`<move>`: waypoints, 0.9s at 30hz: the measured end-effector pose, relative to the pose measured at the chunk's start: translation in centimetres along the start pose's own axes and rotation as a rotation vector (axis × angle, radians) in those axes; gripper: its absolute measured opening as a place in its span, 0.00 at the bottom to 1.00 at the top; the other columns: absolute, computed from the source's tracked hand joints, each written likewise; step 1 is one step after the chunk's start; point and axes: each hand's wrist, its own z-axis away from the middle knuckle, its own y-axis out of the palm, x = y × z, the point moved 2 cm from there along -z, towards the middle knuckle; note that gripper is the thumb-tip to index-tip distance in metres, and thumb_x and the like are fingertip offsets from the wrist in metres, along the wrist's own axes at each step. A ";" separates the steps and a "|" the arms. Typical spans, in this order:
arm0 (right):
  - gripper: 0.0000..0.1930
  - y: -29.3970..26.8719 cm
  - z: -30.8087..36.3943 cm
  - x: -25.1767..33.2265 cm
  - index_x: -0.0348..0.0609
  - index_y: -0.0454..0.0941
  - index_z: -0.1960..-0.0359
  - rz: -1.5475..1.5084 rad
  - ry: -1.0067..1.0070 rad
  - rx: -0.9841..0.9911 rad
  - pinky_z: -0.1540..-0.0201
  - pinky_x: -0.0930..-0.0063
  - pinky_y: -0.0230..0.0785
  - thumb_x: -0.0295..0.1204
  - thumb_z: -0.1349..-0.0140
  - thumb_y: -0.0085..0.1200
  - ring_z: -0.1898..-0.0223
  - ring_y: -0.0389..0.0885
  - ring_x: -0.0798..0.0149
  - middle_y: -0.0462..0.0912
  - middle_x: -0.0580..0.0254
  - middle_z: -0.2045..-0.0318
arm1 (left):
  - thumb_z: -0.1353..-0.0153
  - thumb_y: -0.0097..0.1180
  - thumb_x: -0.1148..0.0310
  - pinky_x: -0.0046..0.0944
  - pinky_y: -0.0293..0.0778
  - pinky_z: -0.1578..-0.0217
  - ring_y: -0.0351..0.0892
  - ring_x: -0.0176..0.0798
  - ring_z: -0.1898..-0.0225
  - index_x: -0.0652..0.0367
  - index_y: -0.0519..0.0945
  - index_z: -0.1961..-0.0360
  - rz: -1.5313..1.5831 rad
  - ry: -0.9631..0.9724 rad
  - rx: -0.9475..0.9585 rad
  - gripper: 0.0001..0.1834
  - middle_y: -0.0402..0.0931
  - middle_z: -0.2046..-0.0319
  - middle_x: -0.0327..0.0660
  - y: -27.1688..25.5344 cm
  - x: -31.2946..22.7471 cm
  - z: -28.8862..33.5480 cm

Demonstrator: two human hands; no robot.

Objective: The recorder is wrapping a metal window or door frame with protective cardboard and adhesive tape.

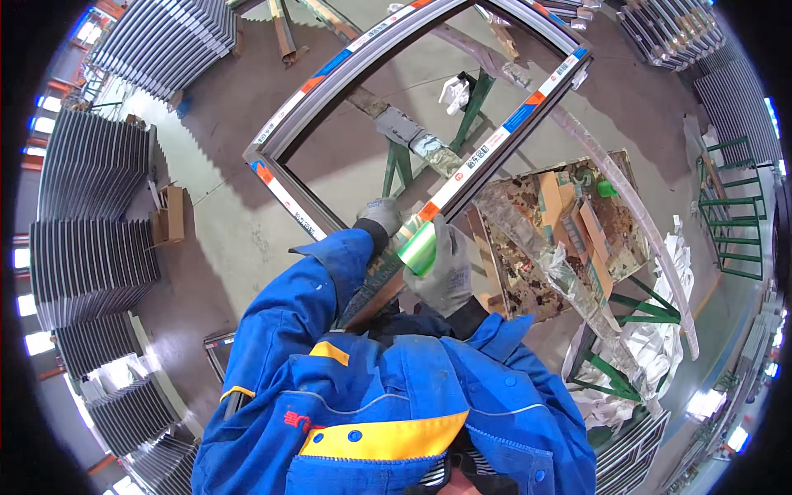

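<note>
A large window frame (pixel 488 150) with a dark inner edge lies tilted in front of me, its faces covered in white, blue and orange film. My left hand (pixel 380 216), in a grey glove, is closed round the frame near its closest corner; some of its fingers are hidden. In my right hand (pixel 448 271), also gloved in grey, is a roll of green tape (pixel 418 249). The roll sits against the frame's near corner, just right of my left hand. Green trestle legs (pixel 472 111) and a wrapped support bar (pixel 412 136) show through the frame's opening.
A worn board (pixel 528 289) with cardboard pieces (pixel 563 216) and another green roll (pixel 606 189) is at the right. Crumpled white wrapping (pixel 664 330) lies beyond it. Stacks of frames (pixel 95 252) line the left, near an open cardboard box (pixel 171 216). A green rack (pixel 734 214) stands far right.
</note>
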 end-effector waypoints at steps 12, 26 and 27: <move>0.55 2.3 4.1 -4.0 0.34 0.56 0.26 0.161 0.209 -0.025 0.40 0.49 0.73 0.34 0.57 0.74 0.41 0.74 0.37 0.74 0.36 0.42 | 0.36 0.59 0.43 0.55 0.81 0.50 0.88 0.56 0.50 0.58 0.89 0.53 -0.058 0.022 0.139 0.28 0.87 0.55 0.56 1.3 -1.4 -1.4; 0.55 10.1 9.3 -17.0 0.40 0.55 0.24 0.027 0.512 0.126 0.40 0.47 0.73 0.41 0.52 0.73 0.41 0.74 0.35 0.72 0.35 0.40 | 0.35 0.56 0.55 0.58 0.79 0.50 0.85 0.63 0.51 0.59 0.88 0.57 0.001 0.112 0.216 0.19 0.85 0.55 0.60 4.8 0.9 -3.0; 0.57 11.4 8.2 -17.8 0.40 0.53 0.23 0.024 0.406 0.144 0.39 0.47 0.73 0.42 0.54 0.73 0.39 0.74 0.36 0.71 0.35 0.38 | 0.34 0.56 0.55 0.57 0.78 0.50 0.84 0.62 0.51 0.59 0.87 0.56 0.081 0.117 0.236 0.19 0.85 0.56 0.59 4.9 1.2 -3.0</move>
